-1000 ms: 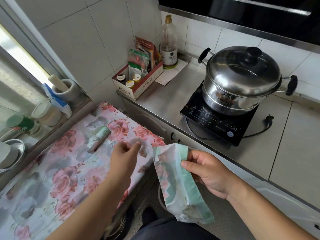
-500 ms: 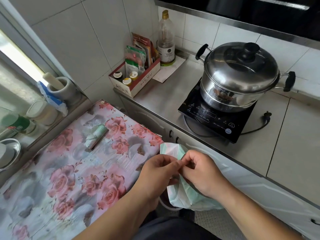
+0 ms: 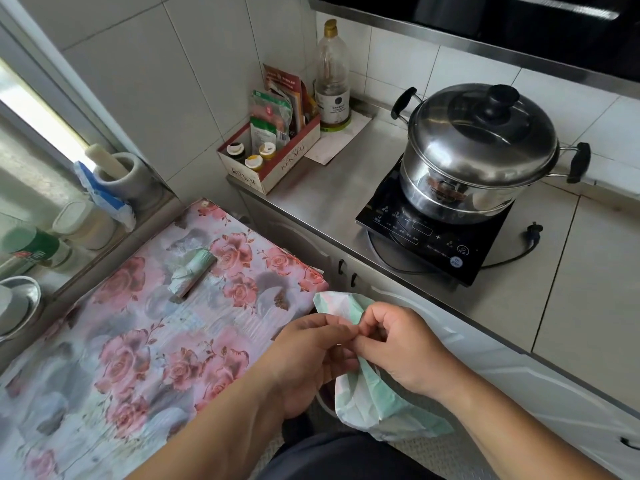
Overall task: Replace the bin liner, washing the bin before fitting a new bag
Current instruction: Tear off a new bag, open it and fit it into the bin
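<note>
Both hands pinched on one edge of new bin bag (image 3: 370, 393), fingertips meeting — left hand (image 3: 311, 355) and right hand (image 3: 401, 348) each nipping film tight. Likely rubbing the layers to find and part the mouth; bag not yet opened. Folded, pale green-and-white body hangs slack below the grip; a loose corner sticks up just above it.

Left of and beyond the grip: bag roll (image 3: 192, 273) lies on floral cloth (image 3: 121, 358), parked within reach.

Bin itself: only a curved rim sliver shows under the hands, behind the bag; cannot tell if washed.

Far beyond the grip: cardboard box (image 3: 273, 161) holds small capped bottles and sachets. Beyond and right: lidded steel pot (image 3: 485, 147), contents unclear through the glass, on induction hob (image 3: 433, 244), plug lying loose
</note>
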`<move>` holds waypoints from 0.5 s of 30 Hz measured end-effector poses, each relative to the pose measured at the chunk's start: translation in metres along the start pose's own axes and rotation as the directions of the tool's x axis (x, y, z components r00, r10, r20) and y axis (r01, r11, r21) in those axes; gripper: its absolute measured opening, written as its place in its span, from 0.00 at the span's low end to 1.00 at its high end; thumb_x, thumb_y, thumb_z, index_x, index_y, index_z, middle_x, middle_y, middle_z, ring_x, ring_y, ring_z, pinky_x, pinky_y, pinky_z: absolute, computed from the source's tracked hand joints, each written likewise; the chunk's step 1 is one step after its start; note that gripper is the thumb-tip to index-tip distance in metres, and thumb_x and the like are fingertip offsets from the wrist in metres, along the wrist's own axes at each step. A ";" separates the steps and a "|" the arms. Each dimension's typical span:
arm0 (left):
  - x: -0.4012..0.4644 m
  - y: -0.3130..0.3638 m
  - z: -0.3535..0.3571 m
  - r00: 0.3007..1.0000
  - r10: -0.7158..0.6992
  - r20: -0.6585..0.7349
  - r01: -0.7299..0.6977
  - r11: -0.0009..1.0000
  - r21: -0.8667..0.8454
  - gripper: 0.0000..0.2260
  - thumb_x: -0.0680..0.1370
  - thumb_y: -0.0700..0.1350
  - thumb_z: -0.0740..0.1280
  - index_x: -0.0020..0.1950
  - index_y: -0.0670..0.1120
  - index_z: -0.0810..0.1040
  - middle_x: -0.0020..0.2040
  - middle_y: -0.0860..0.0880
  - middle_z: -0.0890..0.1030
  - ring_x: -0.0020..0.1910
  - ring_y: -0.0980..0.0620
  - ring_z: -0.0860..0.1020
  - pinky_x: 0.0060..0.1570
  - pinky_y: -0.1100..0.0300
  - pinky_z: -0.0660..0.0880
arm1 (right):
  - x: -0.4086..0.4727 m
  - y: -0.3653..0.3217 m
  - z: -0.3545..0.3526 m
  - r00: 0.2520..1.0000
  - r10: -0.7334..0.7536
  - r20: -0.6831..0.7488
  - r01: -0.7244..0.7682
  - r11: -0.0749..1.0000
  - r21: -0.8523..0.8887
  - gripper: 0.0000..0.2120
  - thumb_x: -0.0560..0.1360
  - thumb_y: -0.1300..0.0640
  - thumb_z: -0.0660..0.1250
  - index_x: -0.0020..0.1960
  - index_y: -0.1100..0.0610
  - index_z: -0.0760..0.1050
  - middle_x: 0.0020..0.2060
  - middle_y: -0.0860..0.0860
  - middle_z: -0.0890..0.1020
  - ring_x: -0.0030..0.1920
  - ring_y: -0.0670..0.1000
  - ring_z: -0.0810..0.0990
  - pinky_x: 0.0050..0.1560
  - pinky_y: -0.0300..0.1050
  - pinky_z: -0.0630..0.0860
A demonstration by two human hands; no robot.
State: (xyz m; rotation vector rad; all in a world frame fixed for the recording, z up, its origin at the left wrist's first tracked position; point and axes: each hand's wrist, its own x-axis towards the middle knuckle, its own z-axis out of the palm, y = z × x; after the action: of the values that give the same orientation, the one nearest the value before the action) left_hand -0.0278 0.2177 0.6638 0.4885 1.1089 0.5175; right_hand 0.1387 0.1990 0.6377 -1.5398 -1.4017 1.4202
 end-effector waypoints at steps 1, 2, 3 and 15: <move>0.000 0.001 -0.001 1.000 -0.013 0.002 0.013 1.000 -0.006 0.08 0.77 0.35 0.69 0.39 0.41 0.84 0.37 0.42 0.83 0.34 0.49 0.81 0.38 0.57 0.80 | 0.000 0.000 0.000 1.000 -0.005 0.001 0.005 1.000 0.003 0.09 0.66 0.48 0.74 0.37 0.51 0.76 0.28 0.45 0.78 0.31 0.43 0.73 0.35 0.44 0.73; 0.000 0.002 -0.001 1.000 -0.025 0.006 0.025 1.000 -0.012 0.08 0.77 0.35 0.69 0.38 0.41 0.84 0.37 0.42 0.83 0.35 0.48 0.81 0.39 0.57 0.80 | 0.001 0.001 -0.001 1.000 -0.008 0.002 0.008 1.000 0.011 0.09 0.67 0.50 0.75 0.36 0.51 0.76 0.29 0.45 0.79 0.31 0.43 0.74 0.35 0.43 0.73; 0.000 0.002 -0.002 0.999 -0.033 0.011 0.034 0.999 -0.023 0.09 0.77 0.36 0.68 0.38 0.42 0.84 0.37 0.41 0.82 0.35 0.48 0.81 0.40 0.56 0.80 | 0.001 0.001 -0.001 1.000 -0.007 0.003 0.007 1.000 0.025 0.09 0.68 0.53 0.76 0.36 0.51 0.76 0.29 0.45 0.79 0.31 0.44 0.74 0.35 0.43 0.74; 0.001 -0.005 -0.008 1.000 0.026 0.002 -0.025 0.977 -0.211 0.06 0.78 0.37 0.64 0.49 0.39 0.80 0.41 0.41 0.83 0.39 0.45 0.83 0.45 0.53 0.80 | -0.003 0.004 -0.001 0.999 0.043 -0.011 -0.037 0.938 0.345 0.09 0.75 0.64 0.71 0.39 0.59 0.74 0.29 0.53 0.75 0.30 0.50 0.73 0.31 0.42 0.73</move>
State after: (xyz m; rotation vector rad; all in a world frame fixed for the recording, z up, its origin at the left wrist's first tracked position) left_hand -0.0341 0.2156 0.6569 0.3185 1.0312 0.6482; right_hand 0.1409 0.1950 0.6354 -1.3554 -1.0457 1.5751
